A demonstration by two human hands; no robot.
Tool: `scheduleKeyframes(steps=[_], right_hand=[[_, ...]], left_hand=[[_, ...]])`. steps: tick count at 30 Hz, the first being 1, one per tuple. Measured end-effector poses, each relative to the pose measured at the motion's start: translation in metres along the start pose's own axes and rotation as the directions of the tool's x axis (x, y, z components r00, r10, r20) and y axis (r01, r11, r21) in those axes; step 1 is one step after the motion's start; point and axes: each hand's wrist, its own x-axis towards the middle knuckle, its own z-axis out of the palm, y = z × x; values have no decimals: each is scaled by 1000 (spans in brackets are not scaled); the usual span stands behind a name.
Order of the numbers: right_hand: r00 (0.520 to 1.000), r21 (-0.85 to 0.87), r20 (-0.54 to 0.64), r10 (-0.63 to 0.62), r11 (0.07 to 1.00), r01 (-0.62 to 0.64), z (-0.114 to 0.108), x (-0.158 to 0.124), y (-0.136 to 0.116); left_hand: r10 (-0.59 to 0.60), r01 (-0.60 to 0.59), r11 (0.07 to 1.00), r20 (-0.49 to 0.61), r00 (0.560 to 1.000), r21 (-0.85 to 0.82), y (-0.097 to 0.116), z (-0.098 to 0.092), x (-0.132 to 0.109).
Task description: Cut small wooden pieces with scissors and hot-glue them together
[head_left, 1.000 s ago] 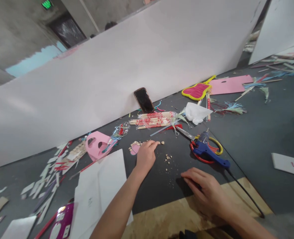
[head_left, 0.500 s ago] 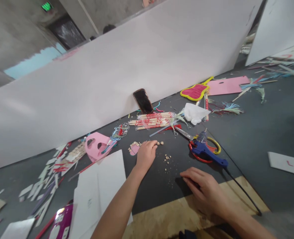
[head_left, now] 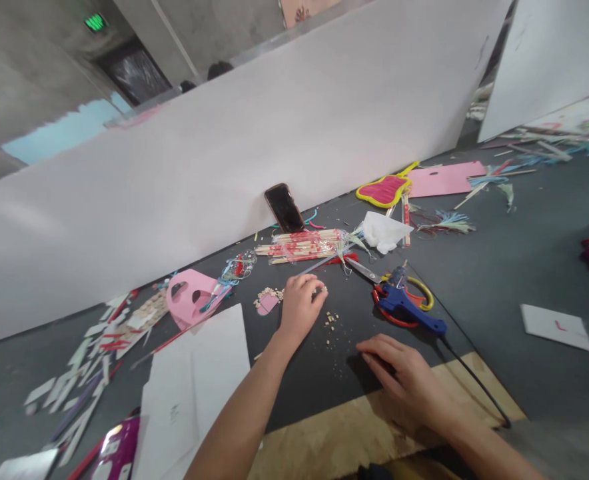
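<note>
My left hand (head_left: 300, 307) is over the dark tabletop with fingers curled and bent toward small beige crumbs beside its fingertips; anything beneath the fingers is hidden. Just left of it lies a pink piece (head_left: 267, 304) edged with beige bits. A loose scatter of beige bits (head_left: 331, 320) sits between my hands. My right hand (head_left: 399, 373) rests near the table's front, thumb and fingers brought together, and no object shows in it. Beyond it lie a blue glue gun (head_left: 409, 307) and scissors (head_left: 367, 271) with red and yellow handles.
White sheets (head_left: 194, 387) lie left of my left arm, beside a pink cutout (head_left: 192, 298). Wrapped sticks (head_left: 302, 247), a phone (head_left: 284, 207) and a white tissue (head_left: 384, 232) are toward the white partition (head_left: 224, 153). A cable (head_left: 477, 380) runs at the right.
My left hand has shifted slightly right, its fingers now more curved over the crumbs beside it. My right hand is nearly unchanged. The camera view has shifted a little.
</note>
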Motion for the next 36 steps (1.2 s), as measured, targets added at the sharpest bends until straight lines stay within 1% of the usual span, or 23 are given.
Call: scheduleKeyframes(steps=[2,5,7,8,10,13,16,20,23,26,29,32,36], right_hand=[[997,5,-74,-3,1000,4,-1,-2,-1],[982,23,-189,17,1000,-12,-4,-2,-9],[976,81,-204,78,995,-62,-7,2,-17],[973,128,-197,119,987,-95,-8,6,-21],[970,245,-143,195,957,-156,-9,15,-28],[969,397,-46,243,895,-206,-6,26,-36],[956,468,19,291,843,-266,-1,30,-40],[936,516,68,346,790,-330,3,29,-43],[943,499,82,321,806,-318,4,27,-45],[959,427,50,279,862,-273,5,25,-47],[973,333,27,231,915,-227,7,23,-48],[979,260,39,201,944,-204,10,20,-50],[979,278,64,194,939,-204,13,16,-53]], left_hand=[[3,-5,997,-27,1000,-82,11,-10,-8],[-45,35,978,-44,998,-205,29,-25,-25],[-83,71,965,-36,996,-251,40,-33,-37],[-91,81,960,-27,995,-268,45,-36,-43],[-90,82,951,-13,996,-297,53,-40,-53],[-62,51,944,-26,998,-325,61,-43,-65],[-29,7,935,-55,998,-353,63,-45,-74],[-43,9,910,-74,996,-414,63,-47,-81],[-61,21,894,-74,995,-447,62,-49,-85],[-90,46,877,-70,993,-478,63,-50,-90],[-162,110,842,-51,986,-528,64,-51,-95],[-230,174,784,-19,973,-596,64,-51,-100],[-288,253,667,71,955,-700,64,-50,-106]])
